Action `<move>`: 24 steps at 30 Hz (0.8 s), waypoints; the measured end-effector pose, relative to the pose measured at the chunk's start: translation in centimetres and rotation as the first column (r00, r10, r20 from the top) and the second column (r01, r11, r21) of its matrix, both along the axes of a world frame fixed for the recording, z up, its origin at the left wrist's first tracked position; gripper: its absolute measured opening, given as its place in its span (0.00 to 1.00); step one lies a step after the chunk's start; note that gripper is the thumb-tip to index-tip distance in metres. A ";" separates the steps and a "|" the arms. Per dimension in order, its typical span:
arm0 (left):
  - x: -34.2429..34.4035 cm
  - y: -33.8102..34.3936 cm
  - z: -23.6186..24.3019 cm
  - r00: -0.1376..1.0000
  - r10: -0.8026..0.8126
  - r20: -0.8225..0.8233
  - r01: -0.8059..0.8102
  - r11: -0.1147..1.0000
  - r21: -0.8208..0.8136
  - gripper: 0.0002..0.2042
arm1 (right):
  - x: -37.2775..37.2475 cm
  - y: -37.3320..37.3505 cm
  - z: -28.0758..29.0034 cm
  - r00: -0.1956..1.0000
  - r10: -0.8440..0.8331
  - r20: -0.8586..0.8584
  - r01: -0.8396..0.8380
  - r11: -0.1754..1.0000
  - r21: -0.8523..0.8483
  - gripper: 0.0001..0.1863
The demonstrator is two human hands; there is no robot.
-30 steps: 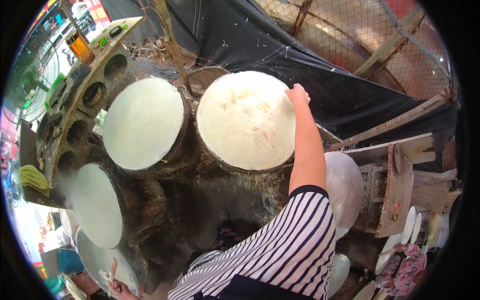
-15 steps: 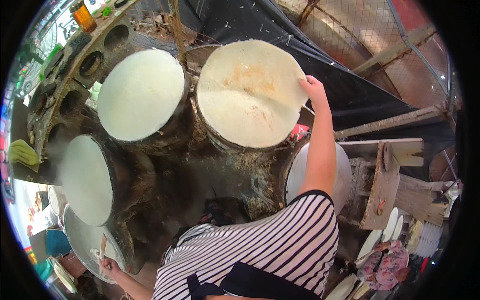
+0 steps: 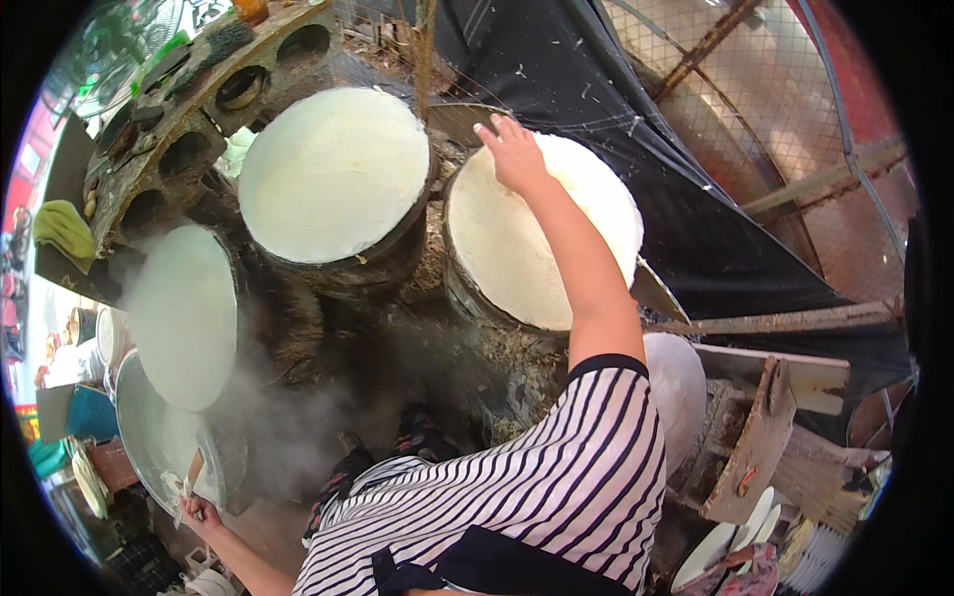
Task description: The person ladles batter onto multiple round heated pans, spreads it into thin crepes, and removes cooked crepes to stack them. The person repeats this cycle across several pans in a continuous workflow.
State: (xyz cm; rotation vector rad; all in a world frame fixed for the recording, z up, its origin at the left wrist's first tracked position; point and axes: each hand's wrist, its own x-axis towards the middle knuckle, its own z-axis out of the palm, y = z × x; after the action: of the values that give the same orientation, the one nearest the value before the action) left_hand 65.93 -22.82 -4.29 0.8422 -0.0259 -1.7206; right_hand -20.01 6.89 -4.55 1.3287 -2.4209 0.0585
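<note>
Several round griddle-topped drums stand in an arc before me. Over the far left edge of a pale, round flatbread (image 3: 497,248) on the right griddle is my right hand (image 3: 515,157), fingers apart and nothing in them; I cannot tell if it touches. Down at the lower left, my left hand (image 3: 202,514) is closed round a wooden-handled tool (image 3: 194,469). White stuff clings near its grip, and it is held over a big metal basin (image 3: 149,447). Other pale round sheets lie on the middle griddle (image 3: 336,177) and the left, steaming griddle (image 3: 184,318).
Another white round top (image 3: 676,397) is partly behind my right arm, beside a wooden board stand (image 3: 750,442). A sooty ledge with holes (image 3: 189,154) curves along the far left, with a yellow-green cloth (image 3: 65,230) at its end. Black sheeting (image 3: 656,199) hangs at the right.
My right hand has let go of the flatbread's right edge and moved left across the right griddle. The brown patches and fold no longer show there. The view has shifted; my left hand keeps the tool.
</note>
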 end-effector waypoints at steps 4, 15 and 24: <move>1.1 1.2 0.8 0.994 0.101 0.045 -0.101 0.995 0.010 0.05 | -1.7 -3.4 -0.3 0.977 -0.022 0.214 -0.085 0.875 0.476 0.20; 1.8 0.5 0.1 0.998 0.047 0.042 -0.049 0.997 0.066 0.01 | -0.3 2.1 6.2 0.987 0.133 0.091 -0.157 0.915 0.371 0.06; 13.1 -8.5 -8.7 0.988 -0.061 0.140 0.054 0.997 0.049 0.15 | 11.3 14.8 18.7 0.990 0.067 0.126 -0.072 0.997 0.033 0.04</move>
State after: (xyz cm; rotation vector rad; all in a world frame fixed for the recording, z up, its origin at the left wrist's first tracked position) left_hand 79.03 -31.32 -12.99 1.0042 -0.1085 -1.7176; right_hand -8.71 21.69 14.15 1.4676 -2.4894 0.1187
